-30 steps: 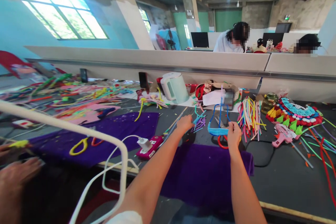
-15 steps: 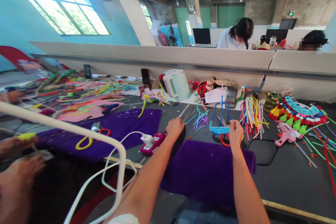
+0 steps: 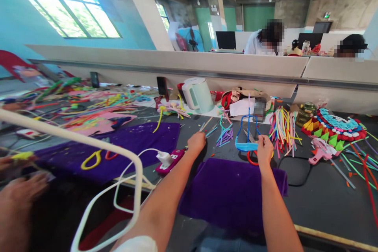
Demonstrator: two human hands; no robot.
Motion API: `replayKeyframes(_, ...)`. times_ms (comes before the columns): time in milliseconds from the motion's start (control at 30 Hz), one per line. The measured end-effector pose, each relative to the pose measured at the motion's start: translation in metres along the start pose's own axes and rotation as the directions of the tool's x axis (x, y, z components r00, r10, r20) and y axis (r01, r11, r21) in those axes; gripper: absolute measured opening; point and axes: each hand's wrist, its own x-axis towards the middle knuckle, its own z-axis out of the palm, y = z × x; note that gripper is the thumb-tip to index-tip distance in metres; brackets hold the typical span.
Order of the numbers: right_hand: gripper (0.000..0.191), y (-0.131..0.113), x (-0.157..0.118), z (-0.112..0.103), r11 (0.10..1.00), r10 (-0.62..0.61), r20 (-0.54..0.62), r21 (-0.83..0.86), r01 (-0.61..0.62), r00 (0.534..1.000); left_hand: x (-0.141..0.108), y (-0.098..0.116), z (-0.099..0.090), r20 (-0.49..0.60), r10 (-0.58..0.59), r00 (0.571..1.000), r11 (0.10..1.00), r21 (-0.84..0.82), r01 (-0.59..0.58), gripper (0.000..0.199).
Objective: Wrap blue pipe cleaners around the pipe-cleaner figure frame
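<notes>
The left hand point(image 3: 197, 143) has shifted away from the purple pipe-cleaner pieces point(image 3: 225, 137) towards thin stems point(image 3: 211, 131), fingers curled, grip unclear; the right hand point(image 3: 265, 149) alone pinches the blue pipe-cleaner frame point(image 3: 246, 147) above scissors point(image 3: 252, 159).

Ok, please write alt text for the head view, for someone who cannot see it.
A person's right hand holds a blue frame at a dark table, while the left hand is beside thin rods, its grip unclear. A purple cloth lies in front; a kettle stands farther back, a glue gun to the right.
</notes>
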Motion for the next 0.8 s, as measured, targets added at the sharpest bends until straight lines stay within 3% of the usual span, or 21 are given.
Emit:
replayKeyframes(100,0.034,0.0,0.0,0.0,1.0,0.006,0.002,0.003,-0.006,1.0,-0.002,0.002,-0.002,-0.01,0.001,1.0,1.0,-0.006,-0.001,0.027)
replayKeyframes(167,0.035,0.001,0.0,0.0,1.0,0.011,0.003,0.006,-0.011,1.0,-0.002,0.007,-0.007,-0.081,-0.014,0.997,0.999,-0.044,0.01,0.028)
replayKeyframes(267,0.035,0.0,0.001,0.001,1.0,0.012,0.013,0.01,-0.012,1.0,-0.003,0.029,-0.018,-0.235,-0.05,0.971,0.945,-0.326,-0.03,0.029)
replayKeyframes(333,0.034,0.0,0.001,0.001,1.0,0.015,0.021,0.017,-0.015,1.0,-0.007,0.054,-0.024,-0.175,-0.03,0.984,0.758,-0.646,-0.092,0.028)
replayKeyframes(400,0.035,0.0,0.0,0.001,1.0,0.016,0.02,0.016,-0.016,1.0,-0.016,0.082,-0.026,-0.075,0.011,0.997,0.451,-0.89,-0.072,0.033)
replayKeyframes(467,0.036,0.001,0.0,0.001,1.0,0.014,-0.001,0.001,-0.014,1.0,-0.03,0.107,-0.023,-0.004,0.048,0.999,0.199,-0.98,-0.014,0.037)
replayKeyframes(533,0.037,0.002,0.0,0.001,1.0,0.009,-0.03,-0.016,-0.01,1.0,-0.045,0.124,-0.016,0.059,0.056,0.997,0.036,-0.998,0.057,0.041)
replayKeyframes(633,0.038,0.006,0.001,0.002,0.999,0.006,-0.06,-0.038,-0.009,0.998,-0.063,0.135,-0.005,0.146,0.128,0.981,-0.026,-0.988,0.15,0.044)
replayKeyframes(733,0.04,0.008,0.002,0.005,0.999,0.037,-0.057,0.011,-0.037,0.998,-0.07,0.134,0.001,0.091,0.202,0.975,-0.04,-0.994,0.101,0.041)
replayKeyframes(800,0.042,0.01,0.003,0.007,0.979,0.117,-0.024,0.17,-0.112,0.993,-0.068,0.131,0.003,0.067,0.201,0.977,-0.062,-0.995,0.081,0.038)
